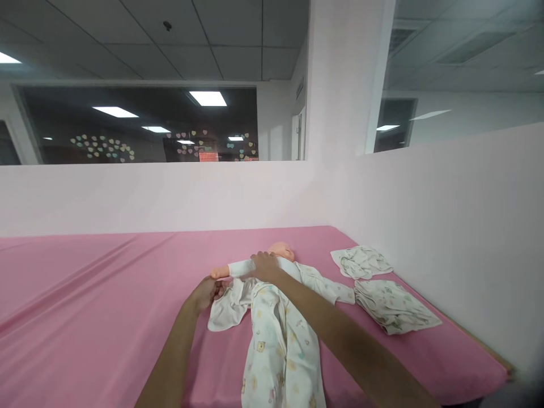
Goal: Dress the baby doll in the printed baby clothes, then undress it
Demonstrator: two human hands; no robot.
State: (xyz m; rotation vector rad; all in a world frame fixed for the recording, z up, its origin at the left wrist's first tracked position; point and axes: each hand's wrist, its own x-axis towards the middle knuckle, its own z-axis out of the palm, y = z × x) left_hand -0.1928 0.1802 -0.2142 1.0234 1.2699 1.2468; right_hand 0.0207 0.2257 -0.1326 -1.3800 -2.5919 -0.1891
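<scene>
A baby doll [283, 250] lies on its back on the pink sheet, its head away from me. It wears a white undershirt [290, 267]. A white printed garment with little bears [267, 334] covers its lower body, with one sleeve [329, 286] over the arm on the right. My left hand [206, 293] is closed with curled fingers at the doll's bare hand [220, 272], on the left. Below that arm, the garment's loose side [232, 309] is spread out. My right hand [266, 266] lies flat over the doll's shoulder and chest, fingers apart.
Two folded printed cloths, one farther back [361, 262] and one nearer [395, 306], lie on the right by the white wall [450, 226]. The pink sheet [106, 306] has long creases at left. A low white wall [170, 198] with windows stands behind.
</scene>
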